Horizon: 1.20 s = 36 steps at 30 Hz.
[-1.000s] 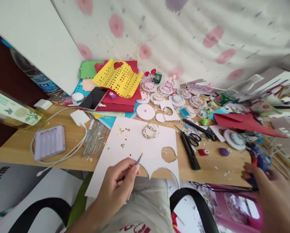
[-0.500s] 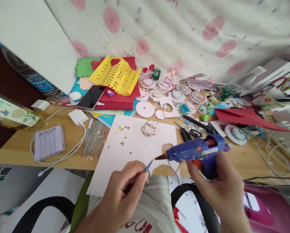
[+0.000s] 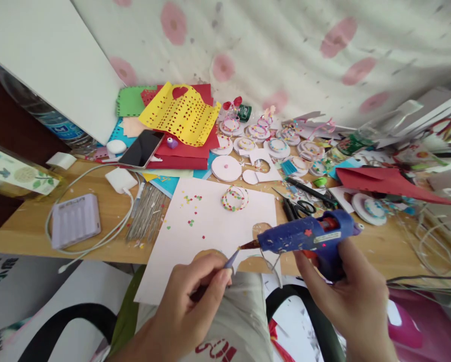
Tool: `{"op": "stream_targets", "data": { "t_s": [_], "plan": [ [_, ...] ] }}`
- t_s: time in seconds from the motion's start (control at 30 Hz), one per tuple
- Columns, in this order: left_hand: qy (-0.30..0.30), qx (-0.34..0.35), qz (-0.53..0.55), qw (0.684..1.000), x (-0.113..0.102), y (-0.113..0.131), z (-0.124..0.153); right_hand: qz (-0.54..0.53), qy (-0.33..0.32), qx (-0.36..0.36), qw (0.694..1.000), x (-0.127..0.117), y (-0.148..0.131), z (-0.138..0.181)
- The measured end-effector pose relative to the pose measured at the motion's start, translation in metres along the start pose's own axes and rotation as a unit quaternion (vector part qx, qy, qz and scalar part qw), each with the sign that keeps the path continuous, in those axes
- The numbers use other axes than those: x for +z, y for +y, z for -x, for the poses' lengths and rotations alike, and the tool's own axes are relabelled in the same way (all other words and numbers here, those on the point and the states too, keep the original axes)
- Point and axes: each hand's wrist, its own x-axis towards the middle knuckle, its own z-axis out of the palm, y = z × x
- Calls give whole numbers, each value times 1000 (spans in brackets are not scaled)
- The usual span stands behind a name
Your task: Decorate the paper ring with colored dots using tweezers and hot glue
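Note:
My right hand [image 3: 346,286] is wrapped round the handle of a blue hot glue gun [image 3: 304,235], its nozzle pointing left. In my left hand [image 3: 195,291], pinched between thumb and fingers, are purple-grey tweezers [image 3: 231,260] with the tip up. A tiny yellowish piece shows at the tweezers' tip, right by the glue gun's nozzle; whether they touch I cannot tell. Below and beyond lies a white sheet with cut-out curves [image 3: 180,241], scattered with small red, green and yellow paper bits [image 3: 191,199]. A ring dotted with coloured bits [image 3: 235,198] rests on it.
Decorated white discs [image 3: 276,147] crowd the back of the desk. Black scissors [image 3: 298,207] lie behind the glue gun. To the left are a phone [image 3: 142,149], thin metal sticks [image 3: 148,213], a battery case [image 3: 75,221] and a white cable [image 3: 114,236]. Yellow punched paper [image 3: 182,115] sits on red sheets.
The glue gun and my right hand have shifted very slightly in view. My left hand keeps the tweezers in nearly the same place by the nozzle.

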Motion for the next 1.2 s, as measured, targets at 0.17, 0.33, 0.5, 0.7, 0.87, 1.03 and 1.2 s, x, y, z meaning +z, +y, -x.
{"op": "stream_targets", "data": {
  "t_s": [0.17, 0.33, 0.5, 0.7, 0.87, 1.03, 1.2],
  "plan": [
    [-8, 4, -3, 1000, 0, 0, -1, -6, -1, 3, 1000, 1, 1, 1],
    [-8, 3, -3, 1000, 0, 0, -3, -16, 5, 12, 1000, 0, 1, 1],
    [-7, 2, -1, 1000, -1, -1, -2, -18, 5, 11, 1000, -1, 1, 0],
    [-2, -1, 1, 1000, -1, -2, -1, -18, 2, 12, 1000, -1, 2, 0],
    [2, 0, 5, 1000, -1, -2, -1, -12, 4, -8, 1000, -2, 4, 1],
    [1, -3, 16, 1000, 0, -2, -1, -12, 6, 8, 1000, -2, 3, 2],
    [-8, -7, 33, 999, 0, -2, -2, -17, 8, 21, 1000, -1, 0, 2]
  ]
}}
